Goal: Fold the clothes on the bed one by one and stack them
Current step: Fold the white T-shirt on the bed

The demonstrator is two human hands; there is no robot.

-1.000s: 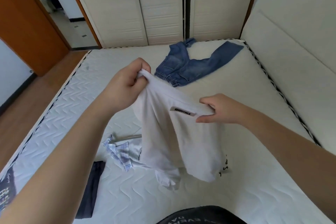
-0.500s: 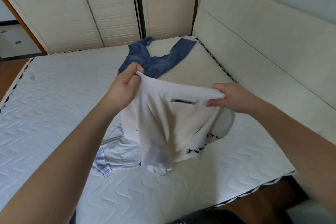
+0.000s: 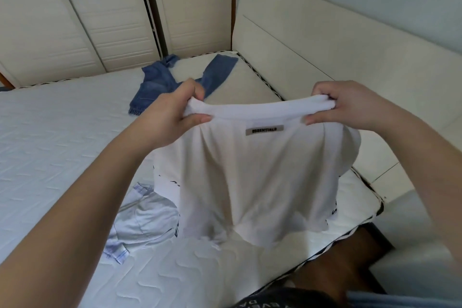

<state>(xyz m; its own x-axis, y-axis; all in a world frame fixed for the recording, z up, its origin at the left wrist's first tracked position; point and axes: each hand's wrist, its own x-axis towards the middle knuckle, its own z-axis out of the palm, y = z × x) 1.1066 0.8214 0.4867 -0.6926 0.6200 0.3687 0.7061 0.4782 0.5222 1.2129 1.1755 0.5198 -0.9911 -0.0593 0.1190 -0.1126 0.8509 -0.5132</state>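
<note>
Both hands, left hand (image 3: pixel 172 117) and right hand (image 3: pixel 350 105), pinch the white cotton t-shirt (image 3: pixel 250 170) at its collar, fingers curled tight. Looks like step one; next it probably needs laying flat on the white quilted bed (image 3: pixel 62 132).

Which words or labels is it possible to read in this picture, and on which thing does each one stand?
"ESSENTIALS": grey tag below the collar of the white T-shirt, held up by the left hand and right hand.
Black letters along the T-shirt's hanging edges: too folded to read.
Pale letters on the dark garment at the bottom edge: cut off and upside down, not readable.
</note>
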